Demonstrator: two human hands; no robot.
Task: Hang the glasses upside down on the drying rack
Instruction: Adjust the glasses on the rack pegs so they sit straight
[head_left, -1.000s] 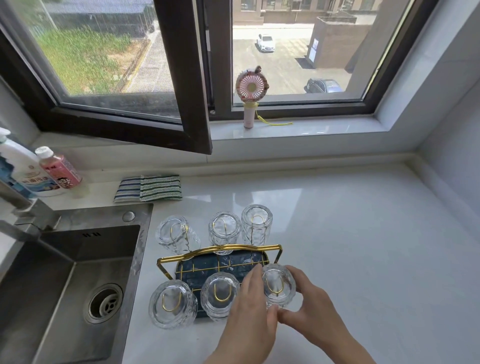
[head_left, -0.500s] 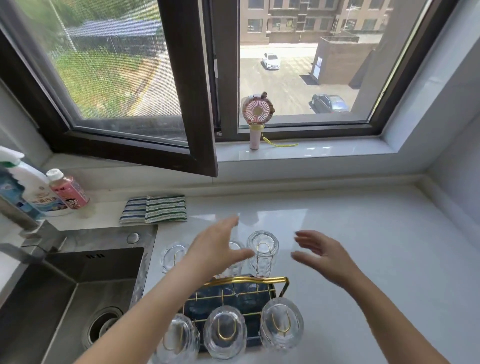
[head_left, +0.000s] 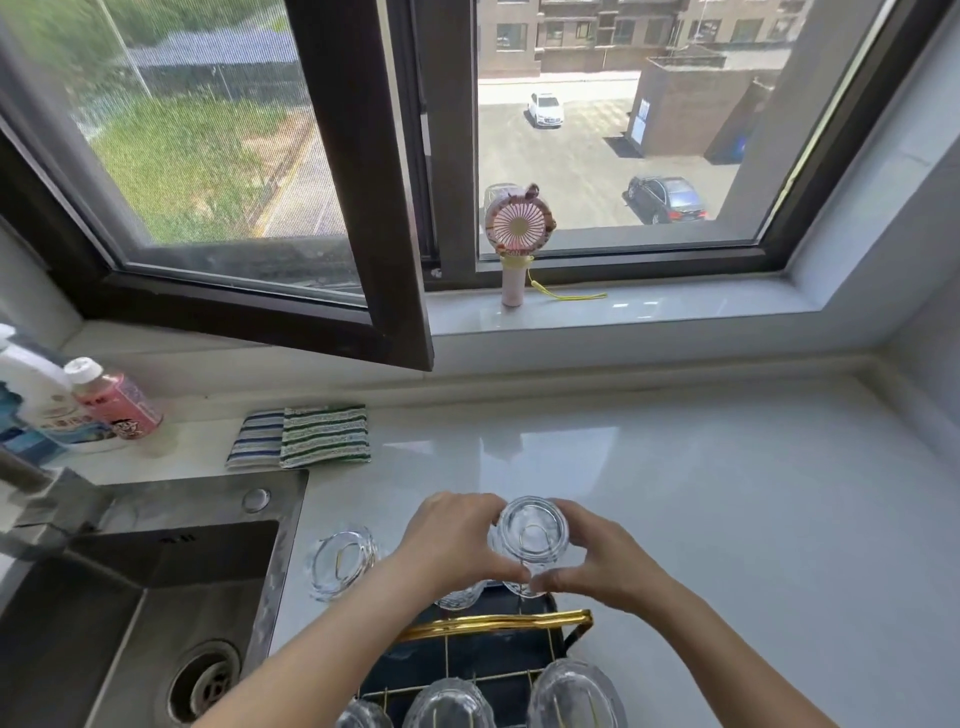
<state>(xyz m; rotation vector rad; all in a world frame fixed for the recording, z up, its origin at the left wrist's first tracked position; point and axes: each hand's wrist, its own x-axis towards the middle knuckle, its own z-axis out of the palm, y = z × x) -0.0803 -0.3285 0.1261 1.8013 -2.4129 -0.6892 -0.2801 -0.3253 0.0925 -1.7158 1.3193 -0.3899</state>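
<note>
A gold wire drying rack (head_left: 498, 621) with a dark tray stands on the white counter beside the sink. Clear glasses hang upside down on its prongs. The far right glass (head_left: 532, 532) is clasped between my left hand (head_left: 457, 540) and my right hand (head_left: 597, 558), fingers wrapped around its sides. The far left glass (head_left: 343, 564) hangs free. The far middle glass (head_left: 460, 597) is mostly hidden behind my left hand. Three more glasses (head_left: 449, 704) hang along the near side at the frame's bottom edge.
A steel sink (head_left: 130, 623) lies to the left, with a tap and bottles (head_left: 111, 397) behind it. Two striped cloths (head_left: 306, 436) lie at the back. A small pink fan (head_left: 517, 234) stands on the windowsill. The open window sash (head_left: 363, 208) juts over the counter.
Both hands, open in the air half a second ago, have come down and closed around the far right glass. One second ago they were on the near right glass. The camera has tilted up.
</note>
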